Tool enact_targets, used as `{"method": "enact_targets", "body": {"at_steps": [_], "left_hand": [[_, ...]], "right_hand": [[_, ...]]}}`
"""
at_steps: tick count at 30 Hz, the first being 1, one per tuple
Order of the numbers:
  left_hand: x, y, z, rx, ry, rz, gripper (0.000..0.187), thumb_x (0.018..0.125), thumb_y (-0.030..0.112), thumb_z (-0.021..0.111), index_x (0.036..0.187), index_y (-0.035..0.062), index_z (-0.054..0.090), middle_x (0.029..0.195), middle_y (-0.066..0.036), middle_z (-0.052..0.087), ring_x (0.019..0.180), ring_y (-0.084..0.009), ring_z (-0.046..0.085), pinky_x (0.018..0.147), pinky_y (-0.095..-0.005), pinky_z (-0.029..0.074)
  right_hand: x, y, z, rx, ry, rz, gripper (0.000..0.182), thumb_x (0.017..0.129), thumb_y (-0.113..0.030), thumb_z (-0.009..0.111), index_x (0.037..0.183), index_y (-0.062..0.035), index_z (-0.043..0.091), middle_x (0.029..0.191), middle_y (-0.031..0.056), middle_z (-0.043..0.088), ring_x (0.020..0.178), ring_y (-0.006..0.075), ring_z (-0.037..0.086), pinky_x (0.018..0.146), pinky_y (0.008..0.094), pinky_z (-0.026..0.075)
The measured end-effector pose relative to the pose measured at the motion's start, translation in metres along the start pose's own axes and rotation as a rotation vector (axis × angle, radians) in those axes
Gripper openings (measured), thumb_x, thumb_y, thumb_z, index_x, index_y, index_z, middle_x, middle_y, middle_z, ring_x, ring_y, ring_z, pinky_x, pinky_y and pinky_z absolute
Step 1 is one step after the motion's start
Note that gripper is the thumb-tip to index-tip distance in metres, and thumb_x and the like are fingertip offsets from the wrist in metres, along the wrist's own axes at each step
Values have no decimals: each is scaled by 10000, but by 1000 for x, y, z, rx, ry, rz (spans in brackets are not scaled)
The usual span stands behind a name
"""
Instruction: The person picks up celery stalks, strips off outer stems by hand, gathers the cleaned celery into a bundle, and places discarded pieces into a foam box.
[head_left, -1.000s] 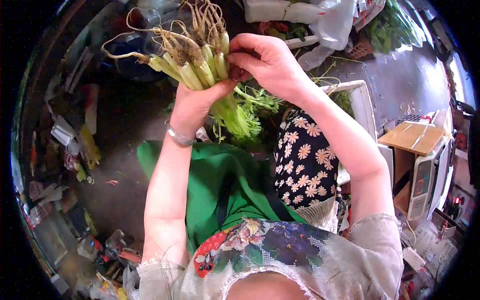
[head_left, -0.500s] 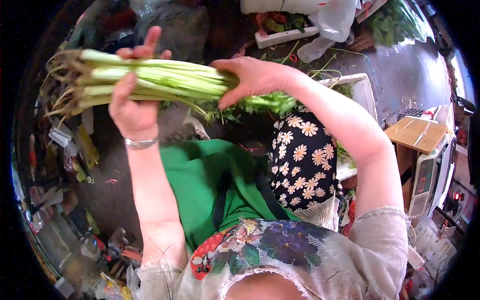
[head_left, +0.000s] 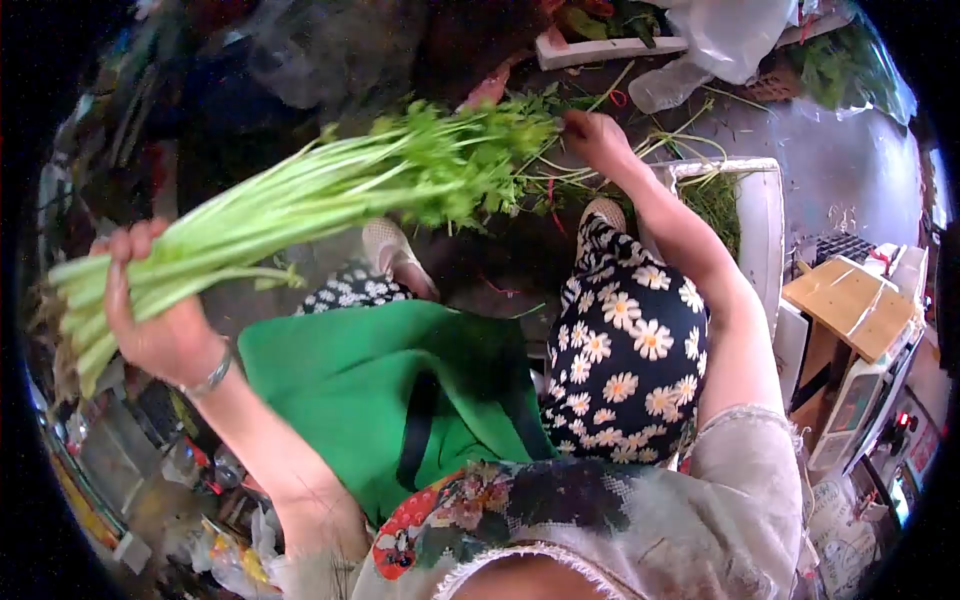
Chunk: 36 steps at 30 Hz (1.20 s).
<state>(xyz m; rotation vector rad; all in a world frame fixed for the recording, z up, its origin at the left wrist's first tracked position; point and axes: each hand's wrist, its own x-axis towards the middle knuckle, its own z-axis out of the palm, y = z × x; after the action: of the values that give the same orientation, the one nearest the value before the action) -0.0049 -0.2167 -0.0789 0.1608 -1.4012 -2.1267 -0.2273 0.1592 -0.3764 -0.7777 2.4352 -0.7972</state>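
A bunch of celery (head_left: pixel 290 195) with pale green stalks, leafy tops and brown roots slants across the upper left of the head view. My left hand (head_left: pixel 165 320), wearing a bracelet at the wrist, is wrapped round the stalks close to the root end. Beyond the leafy tips, my right hand (head_left: pixel 600 145) has its fingers curled closed; what they hold, if anything, is hidden. Loose green stems lie on the floor around that hand. A thin red strip (head_left: pixel 553 200) hangs just below the leaf tips.
A white foam box (head_left: pixel 765 215) holding greens stands right of my knee. Clear plastic bags (head_left: pixel 735 40) lie at the upper right. A scale (head_left: pixel 848 410) stands beside a wooden board (head_left: pixel 855 305). Assorted clutter fills the lower left. A green apron (head_left: pixel 370 360) covers my lap.
My left hand has moved left and down with the celery, tilting its root end lower. My right hand has let go of the stalks and moved right, past the leafy tips.
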Motion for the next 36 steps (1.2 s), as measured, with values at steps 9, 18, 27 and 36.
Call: {"method": "enact_targets", "body": {"at_steps": [9, 18, 27, 36], "left_hand": [[-21, -25, 20, 543, 120, -121, 302, 896, 65, 501, 1180, 24, 408, 1045, -79, 502, 995, -207, 463, 1003, -404, 332], [-24, -31, 13, 784, 93, -70, 283, 925, 43, 429, 1200, -10, 387, 1044, -97, 475, 1011, -217, 442, 1011, -405, 322], [-21, -36, 29, 718, 133, -145, 285, 929, 50, 422, 1203, -14, 379, 1036, -93, 454, 990, -208, 431, 1015, -391, 315], [-25, -37, 24, 604, 120, -189, 334, 871, 50, 471, 1182, -23, 372, 981, -84, 445, 941, -198, 450, 961, -373, 332]], "right_hand": [[-48, 75, 102, -642, 40, 140, 513, 795, -140, 531, 1303, -156, 465, 1247, 165, 489, 1147, 344, 468, 905, 473, 397], [-47, 111, 107, -756, 275, 216, 231, 786, -163, 519, 1007, -129, 576, 968, 91, 545, 944, 277, 547, 761, 396, 446], [-38, 72, 37, -324, 317, 76, 234, 857, -86, 491, 1088, -60, 512, 905, 180, 585, 897, 376, 550, 731, 485, 431], [-185, 84, -73, -302, 616, 348, 272, 953, -165, 419, 1175, -42, 517, 1007, 197, 583, 929, 364, 557, 804, 437, 440]]}}
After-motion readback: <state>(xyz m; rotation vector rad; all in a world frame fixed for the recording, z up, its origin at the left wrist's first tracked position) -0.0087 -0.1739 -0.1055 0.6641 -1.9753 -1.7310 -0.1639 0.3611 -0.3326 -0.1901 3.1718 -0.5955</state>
